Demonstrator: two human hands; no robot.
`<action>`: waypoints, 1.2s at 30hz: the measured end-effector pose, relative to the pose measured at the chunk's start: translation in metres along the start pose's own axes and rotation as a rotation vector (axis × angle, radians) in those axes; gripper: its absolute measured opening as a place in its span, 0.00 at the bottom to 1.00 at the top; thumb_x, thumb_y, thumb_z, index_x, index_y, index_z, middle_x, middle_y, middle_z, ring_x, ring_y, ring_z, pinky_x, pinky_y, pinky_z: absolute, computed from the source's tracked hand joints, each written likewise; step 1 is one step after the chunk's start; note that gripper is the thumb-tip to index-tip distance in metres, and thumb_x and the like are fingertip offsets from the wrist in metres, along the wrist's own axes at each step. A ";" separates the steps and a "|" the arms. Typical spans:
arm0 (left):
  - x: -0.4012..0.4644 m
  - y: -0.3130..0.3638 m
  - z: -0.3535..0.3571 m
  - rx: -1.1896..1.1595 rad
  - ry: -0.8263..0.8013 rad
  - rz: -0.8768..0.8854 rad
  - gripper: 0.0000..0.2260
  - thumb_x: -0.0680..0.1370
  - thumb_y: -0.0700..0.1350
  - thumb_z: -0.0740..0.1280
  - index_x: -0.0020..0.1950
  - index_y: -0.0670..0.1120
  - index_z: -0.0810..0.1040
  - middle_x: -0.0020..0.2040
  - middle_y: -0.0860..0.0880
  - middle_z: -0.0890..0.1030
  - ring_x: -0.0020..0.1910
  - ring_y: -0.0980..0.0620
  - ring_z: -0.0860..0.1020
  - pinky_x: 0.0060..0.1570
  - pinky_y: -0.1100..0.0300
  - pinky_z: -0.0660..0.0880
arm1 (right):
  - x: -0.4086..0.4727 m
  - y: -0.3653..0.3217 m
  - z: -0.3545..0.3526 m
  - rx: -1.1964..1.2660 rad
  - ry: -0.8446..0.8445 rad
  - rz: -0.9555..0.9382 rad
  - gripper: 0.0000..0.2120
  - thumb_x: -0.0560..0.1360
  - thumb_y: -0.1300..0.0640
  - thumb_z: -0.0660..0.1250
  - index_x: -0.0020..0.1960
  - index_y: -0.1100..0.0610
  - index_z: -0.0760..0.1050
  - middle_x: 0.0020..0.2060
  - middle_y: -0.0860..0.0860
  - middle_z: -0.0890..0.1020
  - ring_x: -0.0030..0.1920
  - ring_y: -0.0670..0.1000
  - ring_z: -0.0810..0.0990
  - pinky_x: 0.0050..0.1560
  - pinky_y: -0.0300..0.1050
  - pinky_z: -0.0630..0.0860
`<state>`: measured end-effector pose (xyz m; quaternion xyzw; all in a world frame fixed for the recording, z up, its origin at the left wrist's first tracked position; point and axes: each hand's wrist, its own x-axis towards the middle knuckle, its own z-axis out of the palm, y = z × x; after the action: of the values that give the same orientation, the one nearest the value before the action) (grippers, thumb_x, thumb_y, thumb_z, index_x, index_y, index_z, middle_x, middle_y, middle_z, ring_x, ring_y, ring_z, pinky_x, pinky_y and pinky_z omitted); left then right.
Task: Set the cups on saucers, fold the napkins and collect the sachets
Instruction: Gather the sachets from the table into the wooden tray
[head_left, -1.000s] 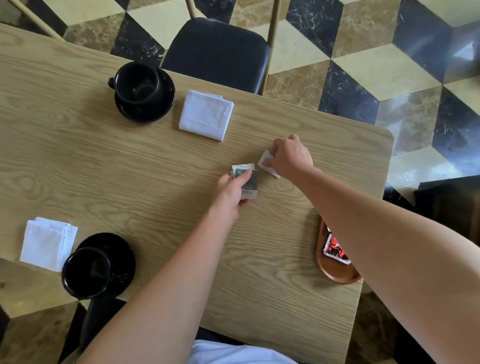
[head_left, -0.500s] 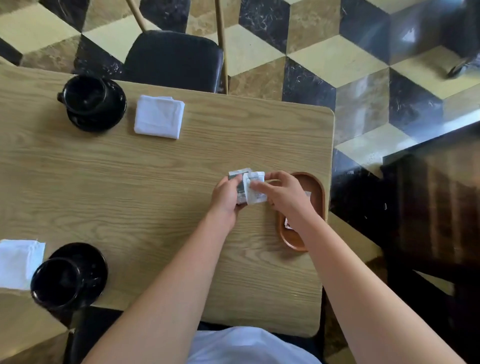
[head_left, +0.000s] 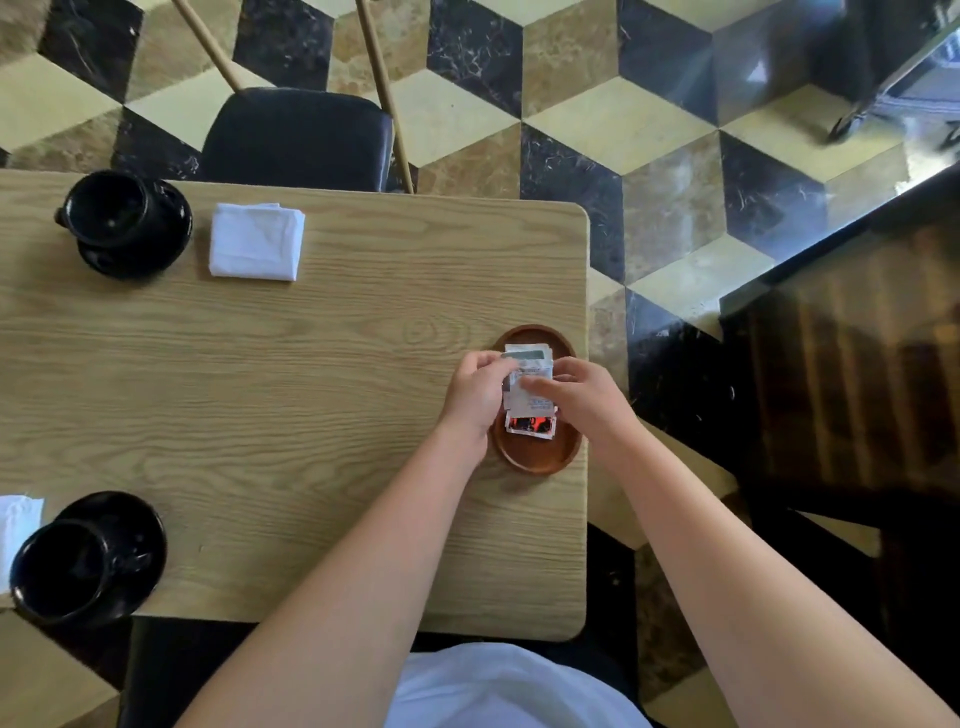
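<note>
Both my hands hold a small stack of white and grey sachets over the brown oval wooden tray at the table's right edge. My left hand pinches the stack from the left, and my right hand grips it from the right. A red and black sachet lies in the tray under them. A black cup on a black saucer stands at the far left with a folded white napkin beside it. A second black cup on its saucer sits at the near left, next to another white napkin cut off by the frame.
The light wooden table ends just right of the tray. A black padded chair stands at the far side, another dark seat at the near edge. A dark glossy counter is on the right over the patterned floor.
Both hands carried the sachets rightward from the middle of the table to above the tray. My view shifted right, so the cups and napkins now sit further left.
</note>
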<state>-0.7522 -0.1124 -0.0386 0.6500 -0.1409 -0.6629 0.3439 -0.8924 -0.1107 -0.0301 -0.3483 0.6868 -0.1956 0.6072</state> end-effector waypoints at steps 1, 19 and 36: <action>0.001 0.000 0.002 0.069 -0.006 0.000 0.02 0.80 0.39 0.66 0.51 0.43 0.77 0.45 0.44 0.82 0.40 0.49 0.82 0.40 0.55 0.80 | 0.003 0.001 -0.004 -0.054 0.021 -0.014 0.11 0.73 0.53 0.77 0.52 0.55 0.82 0.44 0.51 0.88 0.46 0.52 0.87 0.46 0.47 0.83; 0.044 0.017 0.006 0.825 0.147 0.376 0.07 0.77 0.43 0.71 0.53 0.52 0.84 0.41 0.58 0.81 0.44 0.53 0.80 0.36 0.65 0.70 | 0.081 -0.056 -0.017 -0.982 -0.165 -0.395 0.15 0.72 0.47 0.76 0.55 0.52 0.81 0.47 0.50 0.84 0.49 0.54 0.81 0.48 0.50 0.80; 0.022 -0.006 -0.003 1.133 0.231 0.763 0.06 0.76 0.43 0.72 0.50 0.46 0.78 0.47 0.50 0.79 0.47 0.49 0.76 0.44 0.54 0.75 | 0.086 -0.030 -0.039 -0.793 -0.078 -0.333 0.11 0.72 0.50 0.76 0.49 0.55 0.81 0.39 0.48 0.81 0.38 0.48 0.76 0.35 0.42 0.72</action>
<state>-0.7495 -0.1211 -0.0597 0.7007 -0.6467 -0.2462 0.1735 -0.9243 -0.1987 -0.0616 -0.6679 0.6199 0.0015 0.4119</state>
